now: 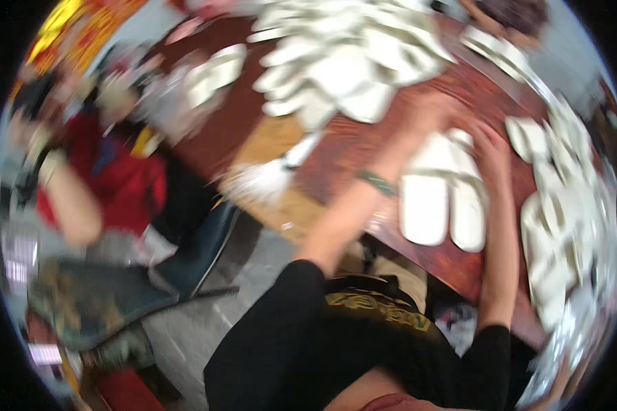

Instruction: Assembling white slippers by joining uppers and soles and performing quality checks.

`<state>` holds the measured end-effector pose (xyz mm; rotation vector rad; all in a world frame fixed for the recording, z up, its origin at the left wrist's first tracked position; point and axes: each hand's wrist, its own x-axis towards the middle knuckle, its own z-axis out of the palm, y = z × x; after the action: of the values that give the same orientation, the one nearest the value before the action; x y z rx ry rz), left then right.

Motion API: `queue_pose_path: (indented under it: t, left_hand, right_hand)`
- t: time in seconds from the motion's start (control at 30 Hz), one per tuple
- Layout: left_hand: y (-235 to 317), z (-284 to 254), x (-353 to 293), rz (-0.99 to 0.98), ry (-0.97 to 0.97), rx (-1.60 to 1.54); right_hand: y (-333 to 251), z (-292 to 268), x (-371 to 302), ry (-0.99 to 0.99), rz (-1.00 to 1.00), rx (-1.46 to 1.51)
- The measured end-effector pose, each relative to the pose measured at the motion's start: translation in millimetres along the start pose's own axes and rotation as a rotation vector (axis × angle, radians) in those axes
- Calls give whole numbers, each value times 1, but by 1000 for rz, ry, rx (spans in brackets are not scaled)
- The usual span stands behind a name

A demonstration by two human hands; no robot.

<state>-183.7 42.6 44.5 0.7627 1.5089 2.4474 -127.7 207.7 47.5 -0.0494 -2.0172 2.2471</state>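
A pair of white slippers lies side by side on the reddish-brown table in front of me, the left slipper (424, 205) and the right slipper (467, 216), soles toward me and straps at the far end. My left hand (432, 113) is just beyond the left slipper's toe end, smeared by motion. Along the outer side of the right slipper's far end is my right hand (490, 147), its fingers bent inward toward the strap. Blur hides whether either hand grips the slippers.
A big heap of white slippers (346, 68) covers the table's far side. More slippers (548, 226) line the right edge beside clear plastic bags (572, 329). White strands (260, 179) lie at the left table corner. A co-worker in red (127, 185) sits left; another person's arm (490, 24) shows far right.
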Motion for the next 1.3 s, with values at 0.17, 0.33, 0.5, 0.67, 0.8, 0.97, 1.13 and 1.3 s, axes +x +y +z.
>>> queue_pose_path:
  t: [0.17, 0.33, 0.5, 0.67, 0.8, 0.97, 1.13, 1.3]
  left_hand:
    - [-2, -3, -8, -326, 29, -123]
    - [-7, 17, -9, -260, 75, 32]
    - [-14, 12, -9, -182, 97, 117]
    - [-13, 3, -6, -114, 113, 62]
    - [-12, 0, -6, -126, 114, 70]
    - [-16, 1, -3, -114, 71, -39]
    - [-15, -5, -2, -66, 45, -10]
    - [-3, -15, -8, 284, 23, 598]
  right_hand:
    - [4, -13, -8, 19, -56, -37]
    - [-15, -7, 2, 44, -187, -173]
    - [-2, 15, 19, 60, -249, -86]
    - [12, 19, 21, 42, -293, -195]
    - [9, 20, 17, 62, -352, -332]
    - [8, 17, 16, 38, -400, -381]
    - [5, 21, 18, 54, -399, -382]
    - [1, 34, 15, 3, -400, -455]
